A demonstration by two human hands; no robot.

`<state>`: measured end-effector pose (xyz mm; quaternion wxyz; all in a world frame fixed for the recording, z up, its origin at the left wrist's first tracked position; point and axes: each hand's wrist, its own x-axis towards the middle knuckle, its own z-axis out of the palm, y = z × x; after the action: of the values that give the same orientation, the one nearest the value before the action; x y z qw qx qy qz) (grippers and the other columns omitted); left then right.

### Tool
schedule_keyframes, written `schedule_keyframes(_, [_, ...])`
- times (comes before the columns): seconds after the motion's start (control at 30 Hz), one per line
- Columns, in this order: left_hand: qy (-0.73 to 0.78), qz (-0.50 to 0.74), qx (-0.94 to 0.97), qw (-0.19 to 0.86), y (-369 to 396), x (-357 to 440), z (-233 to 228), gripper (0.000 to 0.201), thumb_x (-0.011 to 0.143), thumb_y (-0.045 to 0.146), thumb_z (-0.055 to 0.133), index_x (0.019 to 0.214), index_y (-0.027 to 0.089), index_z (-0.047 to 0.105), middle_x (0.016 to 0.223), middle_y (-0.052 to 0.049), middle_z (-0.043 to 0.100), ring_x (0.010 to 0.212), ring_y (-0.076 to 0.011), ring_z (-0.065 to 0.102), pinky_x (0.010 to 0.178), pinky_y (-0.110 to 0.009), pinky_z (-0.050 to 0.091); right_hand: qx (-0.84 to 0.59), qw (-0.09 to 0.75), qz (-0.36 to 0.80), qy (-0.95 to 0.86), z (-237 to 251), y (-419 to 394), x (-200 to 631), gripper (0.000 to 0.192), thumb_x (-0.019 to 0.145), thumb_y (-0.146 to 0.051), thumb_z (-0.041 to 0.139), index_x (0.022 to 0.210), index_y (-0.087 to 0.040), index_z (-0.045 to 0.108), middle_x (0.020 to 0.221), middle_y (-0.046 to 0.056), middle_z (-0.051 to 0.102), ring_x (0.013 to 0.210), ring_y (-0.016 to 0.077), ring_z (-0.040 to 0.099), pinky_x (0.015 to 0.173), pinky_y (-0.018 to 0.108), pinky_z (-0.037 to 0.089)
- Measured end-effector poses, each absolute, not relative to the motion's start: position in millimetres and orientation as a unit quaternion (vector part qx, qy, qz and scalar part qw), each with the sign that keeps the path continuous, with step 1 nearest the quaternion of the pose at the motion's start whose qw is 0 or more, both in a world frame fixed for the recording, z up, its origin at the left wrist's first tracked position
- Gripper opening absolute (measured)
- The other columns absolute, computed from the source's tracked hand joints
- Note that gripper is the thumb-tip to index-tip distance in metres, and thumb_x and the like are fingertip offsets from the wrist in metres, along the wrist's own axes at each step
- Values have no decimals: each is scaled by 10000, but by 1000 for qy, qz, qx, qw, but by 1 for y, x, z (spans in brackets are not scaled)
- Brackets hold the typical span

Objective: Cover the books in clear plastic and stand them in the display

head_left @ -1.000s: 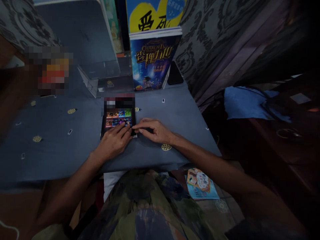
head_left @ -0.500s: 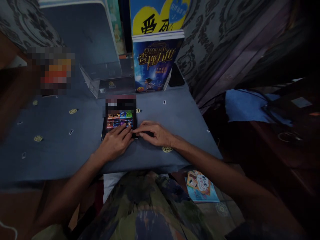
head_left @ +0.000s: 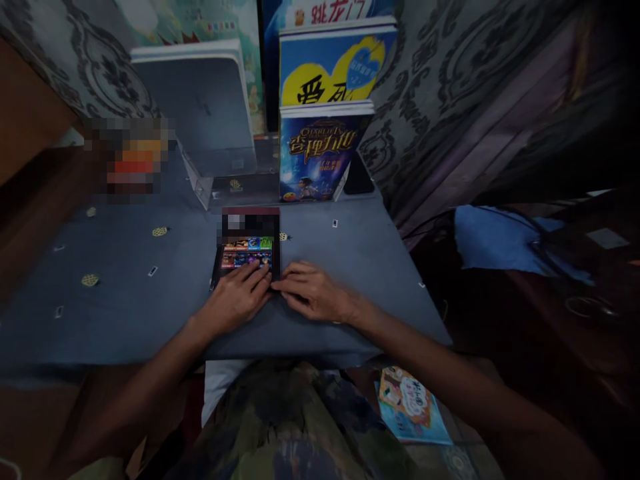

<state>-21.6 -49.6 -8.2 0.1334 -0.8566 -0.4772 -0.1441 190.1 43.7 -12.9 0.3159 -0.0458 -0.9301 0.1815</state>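
Our left hand (head_left: pixel 235 298) and right hand (head_left: pixel 313 298) press flat on the book (head_left: pixel 249 247); best keep its near edge pinned evenly.

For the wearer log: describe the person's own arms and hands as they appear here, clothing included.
Both arms are bare up to the frame edge, with no sleeves in view. The left hand and right hand show no gloves; no rings, watch or bracelet can be made out in the dim light. Between the arms shows a dark patterned garment in olive and blue tones.
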Motion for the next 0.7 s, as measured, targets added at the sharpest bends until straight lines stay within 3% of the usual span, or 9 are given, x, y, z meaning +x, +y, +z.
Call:
schedule_keyframes(0.23, [-465, -164, -859, 136, -47, -27, -2, 286, 1005, 288, 523, 1154, 138, 716, 1210, -103, 750, 1132, -258, 706, 928, -388, 613, -51, 328, 164, -929, -19, 46, 188, 222, 1018, -250, 526, 1076, -161, 721, 889, 89, 750, 886, 199, 671, 806, 362, 563])
schedule_keyframes(0.47, [-483, -150, -858, 84, -34, -36, 2, 313, 1015, 269, 495, 1229, 158, 695, 1256, -94, 732, 1184, -234, 676, 978, -393, 581, -48, 356, 199, -912, -22, 46, 184, 158, 988, -219, 576, 1058, -186, 714, 991, 101, 781, 992, 206, 725, 974, 438, 549])
schedule_keyframes(0.7, [-500, -104, -858, 49, 8, -39, 7, 360, 1010, 230, 458, 1308, 177, 653, 1357, -86, 678, 1271, -237, 621, 1044, -418, 514, -62, 336, 205, -917, -19, 43, 183, 150, 987, -219, 574, 976, -193, 721, 920, 87, 768, 901, 193, 724, 942, 419, 551])
